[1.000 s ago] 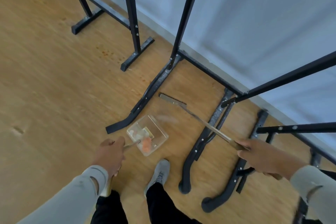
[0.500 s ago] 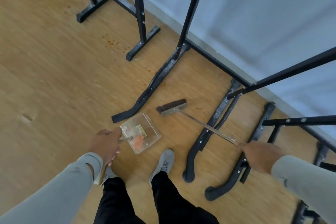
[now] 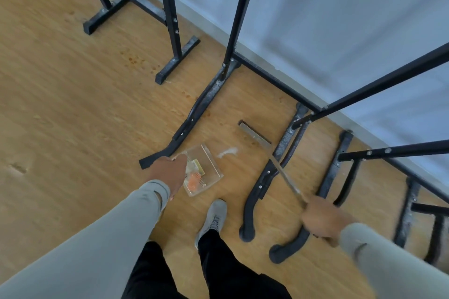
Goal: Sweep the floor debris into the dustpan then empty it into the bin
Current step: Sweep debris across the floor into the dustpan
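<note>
Head view: left hand point(image 3: 168, 172) gripping dustpan point(image 3: 206, 172).

The broom head point(image 3: 254, 134) has swung out toward two o'clock, away from the dustpan point(image 3: 202, 172), leaving a pale smear point(image 3: 228, 152) on the floor between them; the left hand point(image 3: 170, 173) now overlaps the dustpan's near corner.

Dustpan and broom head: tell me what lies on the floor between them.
In the head view, a small whitish smear of dust lies on the wooden floor between the clear dustpan and the broom head; the rest is bare.
</note>
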`<state>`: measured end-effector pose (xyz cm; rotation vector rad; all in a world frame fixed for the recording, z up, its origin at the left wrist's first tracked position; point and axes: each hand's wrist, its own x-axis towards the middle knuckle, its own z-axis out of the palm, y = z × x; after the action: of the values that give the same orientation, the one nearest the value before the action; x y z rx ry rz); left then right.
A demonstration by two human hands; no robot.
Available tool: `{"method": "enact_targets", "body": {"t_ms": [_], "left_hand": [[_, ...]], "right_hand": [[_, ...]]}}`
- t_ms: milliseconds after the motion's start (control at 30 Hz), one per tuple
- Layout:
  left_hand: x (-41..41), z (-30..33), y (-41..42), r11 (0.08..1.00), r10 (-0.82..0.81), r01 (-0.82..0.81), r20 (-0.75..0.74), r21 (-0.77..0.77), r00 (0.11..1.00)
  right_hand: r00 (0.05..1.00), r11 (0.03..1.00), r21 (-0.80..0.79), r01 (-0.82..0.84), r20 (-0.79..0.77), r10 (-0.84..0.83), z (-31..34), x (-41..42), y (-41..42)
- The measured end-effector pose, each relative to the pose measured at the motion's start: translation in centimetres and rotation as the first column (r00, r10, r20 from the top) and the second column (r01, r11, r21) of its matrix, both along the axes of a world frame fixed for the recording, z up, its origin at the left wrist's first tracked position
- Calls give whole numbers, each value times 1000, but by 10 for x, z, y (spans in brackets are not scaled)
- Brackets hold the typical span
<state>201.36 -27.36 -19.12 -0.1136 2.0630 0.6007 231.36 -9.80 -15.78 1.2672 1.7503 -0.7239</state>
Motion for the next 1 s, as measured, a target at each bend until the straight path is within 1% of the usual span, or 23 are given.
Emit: {"method": "enact_targets", "body": {"t_ms": [100, 133, 200, 267, 300, 367, 400, 433, 533, 600, 667, 700, 733, 800, 833, 900, 933, 967, 1000], "left_hand": [[13, -8, 13, 1000, 7, -8, -18, -23, 1000], [15, -10, 15, 999, 2, -3, -21, -34, 1000], [17, -11, 16, 999, 1, -2, -25, -34, 1000], [15, -10, 17, 1000, 1, -2, -42, -25, 999], [13, -10, 18, 1000, -8, 7, -51, -25, 999], [12, -8, 18, 999, -18, 17, -57, -29, 998], [11, -7, 18, 1000, -14, 12, -56, -26, 998], [11, -7, 16, 1000, -7, 6, -55, -18, 998], [10, -8, 12, 1000, -2, 2, -57, -8, 998], [11, -8, 12, 1000, -1, 1, -62, -10, 998], [13, -9, 13, 1000, 5, -6, -60, -14, 998], [14, -9, 14, 1000, 7, -8, -59, -15, 998], [13, -10, 14, 1000, 13, -13, -57, -14, 998], [12, -13, 12, 1000, 20, -21, -57, -10, 998], [12, -14, 11, 1000, 18, -19, -57, -11, 998], [11, -17, 12, 1000, 1, -1, -64, -14, 998], [11, -17, 12, 1000, -16, 15, -66, -17, 998], [12, -17, 13, 1000, -22, 21, -64, -17, 998], [13, -16, 13, 1000, -16, 16, -58, -12, 998]], "right_hand": [[998, 986, -160, 44, 46, -37, -28, -36, -56], [999, 978, -204, 48, 23, -44, -31, -41, -72], [999, 973, -230, 24, -40, -34, -26, -37, -91], [993, 954, -284, 91, -49, -109, -9, -22, -82], [987, 932, -332, 145, -19, -160, 3, -12, -69], [949, 862, -405, 305, 54, -311, 27, 9, -31], [923, 837, -403, 372, 68, -378, 40, 19, -10], [909, 831, -383, 403, 64, -411, 54, 27, 7], [889, 840, -316, 441, 28, -457, 78, 42, 26], [907, 885, -228, 407, -14, -421, 74, 36, 23], [966, 961, -127, 247, -41, -254, 52, 21, 14], [986, 983, -90, 158, -42, -163, 39, 9, 9], [993, 991, -77, 114, -33, -116, 28, -4, 2], [997, 991, -107, 75, 21, -73, 8, -25, -16], [998, 986, -158, 50, 31, -46, 4, -31, -27], [1000, 952, -307, 7, 16, -2, 6, -32, -44], [1000, 934, -356, -28, -13, 25, 10, -29, -46], [999, 924, -380, -47, -29, 40, 15, -25, -42], [1000, 923, -385, -15, -17, 9, 23, -21, -35]]}}
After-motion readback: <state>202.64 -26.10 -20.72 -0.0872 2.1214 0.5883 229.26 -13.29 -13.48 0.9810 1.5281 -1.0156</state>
